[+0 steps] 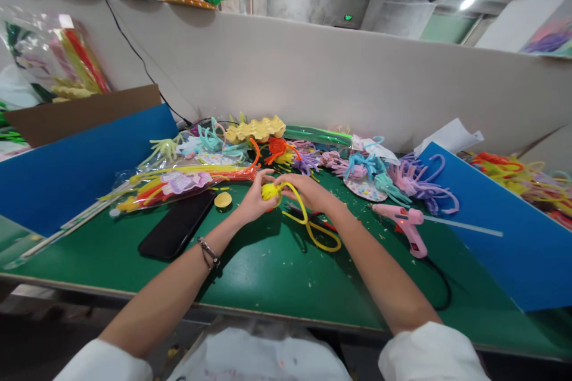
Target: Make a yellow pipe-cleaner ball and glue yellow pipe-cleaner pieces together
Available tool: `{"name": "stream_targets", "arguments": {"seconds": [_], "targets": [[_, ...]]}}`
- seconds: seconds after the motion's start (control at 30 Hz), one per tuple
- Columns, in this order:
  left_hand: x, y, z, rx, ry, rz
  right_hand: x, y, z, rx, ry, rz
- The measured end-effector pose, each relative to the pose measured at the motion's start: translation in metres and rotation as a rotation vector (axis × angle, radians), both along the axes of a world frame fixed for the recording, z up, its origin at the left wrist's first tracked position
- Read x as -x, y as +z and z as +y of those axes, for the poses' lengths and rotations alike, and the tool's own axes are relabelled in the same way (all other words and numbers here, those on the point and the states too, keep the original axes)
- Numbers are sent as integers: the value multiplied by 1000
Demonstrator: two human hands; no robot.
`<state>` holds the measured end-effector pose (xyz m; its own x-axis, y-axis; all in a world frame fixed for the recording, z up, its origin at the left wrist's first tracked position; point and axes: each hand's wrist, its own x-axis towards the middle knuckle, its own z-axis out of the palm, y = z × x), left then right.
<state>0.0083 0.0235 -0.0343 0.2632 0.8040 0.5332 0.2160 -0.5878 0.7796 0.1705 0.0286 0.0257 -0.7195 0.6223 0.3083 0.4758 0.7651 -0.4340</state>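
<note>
- While both forearms reach in from the near edge of the green table (250,292), bending toward each other, the hands meet over the middle of the work surface.
- The left hand (255,197) comes up from the lower left, wrist raised, its fingers curled in around a yellow fuzzy bundle (270,191) with little gap between thumb and fingertips.
- The right hand (308,193) slants in from the lower right, back of the hand upward, fingers drawn close together and pinching a yellow strand (304,209) where it leaves the bundle.
- The bundle sits between the two hands, above the table; the strand drops past the right fingers and bends into a loose loop.
- Most of the left palm's inner side is out of sight, and the lower fingers of the right hand are hard to separate.
- An orange bit shows below the bundle, too covered to identify.
- A red-handled tool (329,225) lies partly behind the strand and right wrist; its full shape cannot be told.
- Both white sleeves (433,354) are cut off by the bottom edge.
- A pink glue gun (404,220) lies right of the right forearm.
</note>
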Motion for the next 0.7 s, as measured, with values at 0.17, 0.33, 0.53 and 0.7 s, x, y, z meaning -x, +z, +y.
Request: {"name": "stream_targets", "arguments": {"seconds": [0.17,0.33,0.53,0.7], "targets": [[0,0,1,119,-82,-63,0,-3,2,-76,-6,-49],[1,0,1,167,-115,-85,0,-2,2,-98,-19,-49],[-3,1,-4,99,-92,-57,2,-2,0,-51,-25,29],[-5,2,-7,-36,7,-9,3,-4,-2,3,-26,103]]}}
